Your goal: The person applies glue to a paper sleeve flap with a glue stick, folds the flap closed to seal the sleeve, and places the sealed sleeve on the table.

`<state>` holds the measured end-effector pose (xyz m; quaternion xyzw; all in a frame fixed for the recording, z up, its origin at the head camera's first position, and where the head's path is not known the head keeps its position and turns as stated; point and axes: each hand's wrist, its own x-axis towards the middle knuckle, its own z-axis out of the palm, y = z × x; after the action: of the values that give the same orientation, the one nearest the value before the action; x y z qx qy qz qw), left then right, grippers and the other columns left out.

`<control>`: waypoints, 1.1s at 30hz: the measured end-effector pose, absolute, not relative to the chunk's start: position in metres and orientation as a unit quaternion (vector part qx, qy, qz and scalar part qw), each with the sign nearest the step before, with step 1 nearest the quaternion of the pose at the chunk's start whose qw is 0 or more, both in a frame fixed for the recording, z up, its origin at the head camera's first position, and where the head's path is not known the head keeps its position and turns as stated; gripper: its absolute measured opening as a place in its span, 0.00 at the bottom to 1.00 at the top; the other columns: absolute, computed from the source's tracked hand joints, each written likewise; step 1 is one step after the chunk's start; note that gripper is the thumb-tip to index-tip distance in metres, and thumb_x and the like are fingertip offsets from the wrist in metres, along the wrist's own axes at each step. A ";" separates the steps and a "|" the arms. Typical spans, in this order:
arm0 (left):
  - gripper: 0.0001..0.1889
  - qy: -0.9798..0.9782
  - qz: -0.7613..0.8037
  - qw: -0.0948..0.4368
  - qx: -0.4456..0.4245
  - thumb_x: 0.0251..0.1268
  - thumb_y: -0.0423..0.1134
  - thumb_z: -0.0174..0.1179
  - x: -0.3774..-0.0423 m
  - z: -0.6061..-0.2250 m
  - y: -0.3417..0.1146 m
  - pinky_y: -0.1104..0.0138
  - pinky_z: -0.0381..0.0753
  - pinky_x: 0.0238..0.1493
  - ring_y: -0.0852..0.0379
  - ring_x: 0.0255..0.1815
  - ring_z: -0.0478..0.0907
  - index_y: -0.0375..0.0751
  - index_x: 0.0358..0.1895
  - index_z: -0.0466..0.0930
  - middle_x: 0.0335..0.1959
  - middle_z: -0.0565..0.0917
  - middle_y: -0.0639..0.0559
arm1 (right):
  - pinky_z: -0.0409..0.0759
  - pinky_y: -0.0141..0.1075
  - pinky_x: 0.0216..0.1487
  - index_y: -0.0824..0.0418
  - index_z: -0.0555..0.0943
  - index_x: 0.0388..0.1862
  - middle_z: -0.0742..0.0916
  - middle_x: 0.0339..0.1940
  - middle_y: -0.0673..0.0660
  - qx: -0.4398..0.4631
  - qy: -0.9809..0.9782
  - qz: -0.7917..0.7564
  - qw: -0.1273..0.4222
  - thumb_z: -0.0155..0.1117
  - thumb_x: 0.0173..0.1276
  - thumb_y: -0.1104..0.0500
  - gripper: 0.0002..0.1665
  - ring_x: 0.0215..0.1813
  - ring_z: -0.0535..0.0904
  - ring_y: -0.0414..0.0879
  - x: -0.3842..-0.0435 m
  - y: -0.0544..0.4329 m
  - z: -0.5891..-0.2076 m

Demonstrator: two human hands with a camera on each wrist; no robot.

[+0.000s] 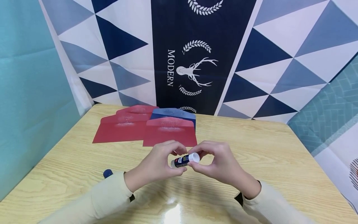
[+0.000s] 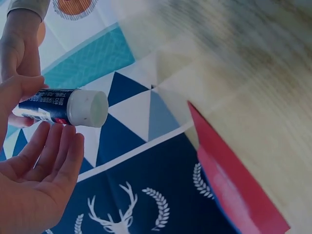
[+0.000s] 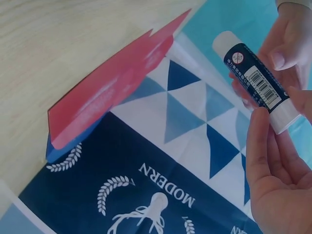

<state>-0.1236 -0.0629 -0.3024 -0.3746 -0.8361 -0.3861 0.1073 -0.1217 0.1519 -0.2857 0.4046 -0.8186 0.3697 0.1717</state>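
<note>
A glue stick (image 1: 183,160) with a dark blue label is held above the table between both hands. My right hand (image 1: 219,161) pinches its white base with thumb and fingertips. The left hand (image 1: 160,161) has its thumb and curled fingers around the other half of the tube. In the left wrist view, the uncapped white end (image 2: 92,108) sticks out past the left fingertips. The right wrist view shows a barcode on the label (image 3: 262,83) and the right fingers (image 3: 258,141) around the base. On the table by the left forearm lies a dark blue cap (image 1: 107,173).
Behind the hands lie red envelopes (image 1: 123,130) and a blue envelope (image 1: 173,112), overlapping, flaps opened away from me, with whitish smudges near the folds. The wooden table (image 1: 265,149) ends at a patterned cloth (image 1: 123,46) at the back; a teal sheet (image 1: 30,77) borders its left side.
</note>
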 end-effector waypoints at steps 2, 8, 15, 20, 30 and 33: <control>0.19 -0.836 -0.396 0.094 -0.367 0.47 0.37 0.74 -0.124 -0.304 -0.062 0.71 0.82 0.47 0.63 0.40 0.81 0.44 0.44 0.79 0.40 0.84 0.55 | 0.82 0.23 0.36 0.57 0.86 0.37 0.88 0.30 0.47 0.404 -0.818 0.372 0.171 0.77 0.49 0.63 0.15 0.30 0.83 0.33 -0.122 0.152 -0.288; 0.17 -0.834 -0.418 0.064 -0.354 0.48 0.35 0.72 -0.125 -0.310 -0.061 0.74 0.82 0.45 0.64 0.37 0.82 0.42 0.42 0.78 0.38 0.83 0.53 | 0.82 0.24 0.35 0.57 0.86 0.38 0.89 0.32 0.49 0.406 -0.815 0.374 0.174 0.77 0.50 0.63 0.14 0.31 0.84 0.34 -0.121 0.152 -0.291; 0.16 -0.827 -0.424 0.062 -0.364 0.49 0.34 0.71 -0.127 -0.313 -0.062 0.75 0.82 0.43 0.66 0.34 0.80 0.42 0.42 0.78 0.37 0.83 0.53 | 0.83 0.26 0.36 0.58 0.86 0.38 0.89 0.34 0.50 0.406 -0.824 0.367 0.148 0.77 0.51 0.62 0.14 0.32 0.84 0.34 -0.123 0.152 -0.292; 0.15 -0.818 -0.429 0.065 -0.377 0.48 0.33 0.71 -0.128 -0.316 -0.064 0.75 0.82 0.41 0.67 0.33 0.79 0.41 0.40 0.78 0.35 0.83 0.53 | 0.84 0.28 0.39 0.58 0.85 0.41 0.89 0.37 0.49 0.421 -0.833 0.340 0.115 0.76 0.52 0.60 0.16 0.35 0.83 0.34 -0.124 0.153 -0.287; 0.16 -0.809 -0.460 0.038 -0.365 0.47 0.34 0.72 -0.128 -0.315 -0.068 0.73 0.84 0.39 0.66 0.33 0.79 0.41 0.39 0.78 0.36 0.83 0.51 | 0.82 0.35 0.52 0.53 0.77 0.53 0.82 0.51 0.47 0.518 -0.835 0.179 0.058 0.79 0.49 0.60 0.31 0.51 0.78 0.38 -0.128 0.155 -0.247; 0.16 -0.801 -0.476 0.023 -0.362 0.47 0.34 0.72 -0.128 -0.315 -0.069 0.69 0.85 0.39 0.67 0.34 0.79 0.42 0.40 0.79 0.36 0.84 0.51 | 0.82 0.33 0.53 0.53 0.78 0.48 0.82 0.48 0.47 0.550 -0.819 0.157 0.053 0.77 0.50 0.64 0.26 0.51 0.77 0.38 -0.131 0.155 -0.238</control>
<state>-0.1277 -0.0692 -0.3145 -0.3623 -0.8008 -0.4764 0.0225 -0.1305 0.1547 -0.2383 0.5499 -0.8186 0.1574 0.0525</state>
